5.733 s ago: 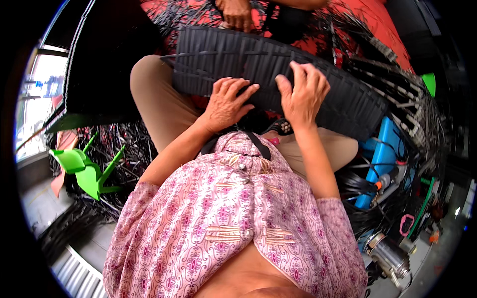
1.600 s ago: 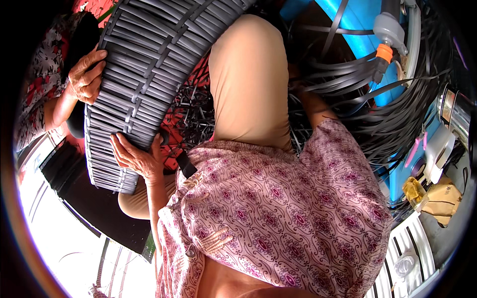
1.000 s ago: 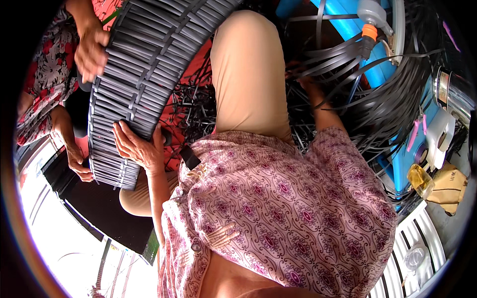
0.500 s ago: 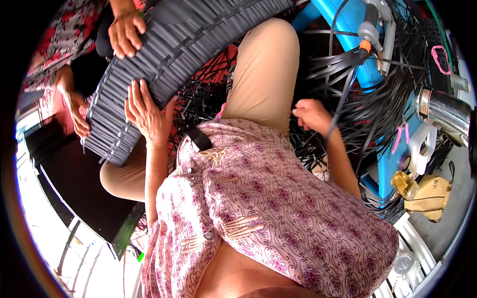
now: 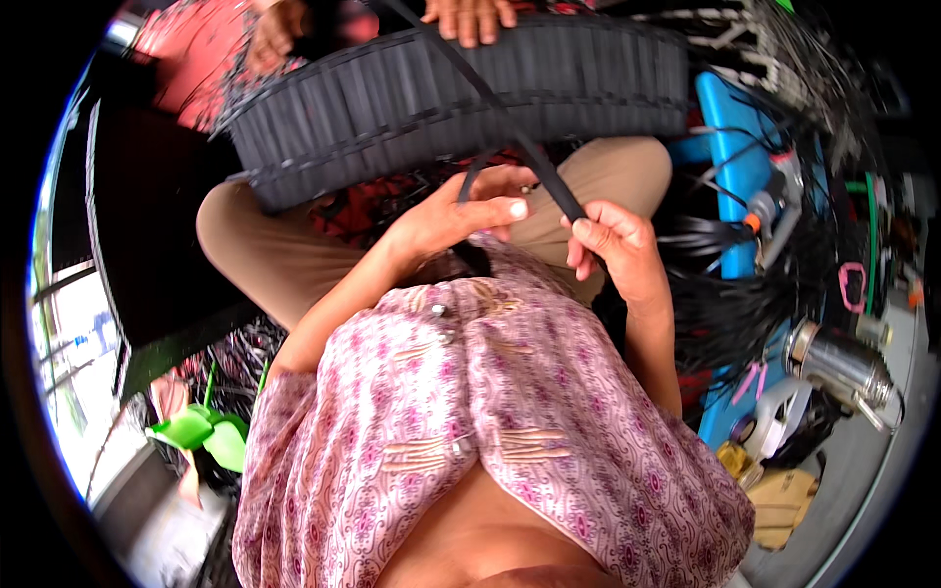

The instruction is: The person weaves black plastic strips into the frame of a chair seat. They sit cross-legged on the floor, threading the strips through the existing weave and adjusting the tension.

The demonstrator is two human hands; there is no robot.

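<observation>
Pinched between the thumb and fingers of the right hand (image 5: 627,257), a black strip (image 5: 551,176) runs up across the panel (image 5: 392,113). The left hand (image 5: 461,214) has its fingers slightly apart; whether they grip the strip's thin loop is unclear. Beyond, the ribbed panel spans the knees (image 5: 627,162), another person's hand (image 5: 472,18) on its far edge. The strip could twist if the pinch slackens; the panel might slide if that far hand lifts, since neither near hand steadies it.
</observation>
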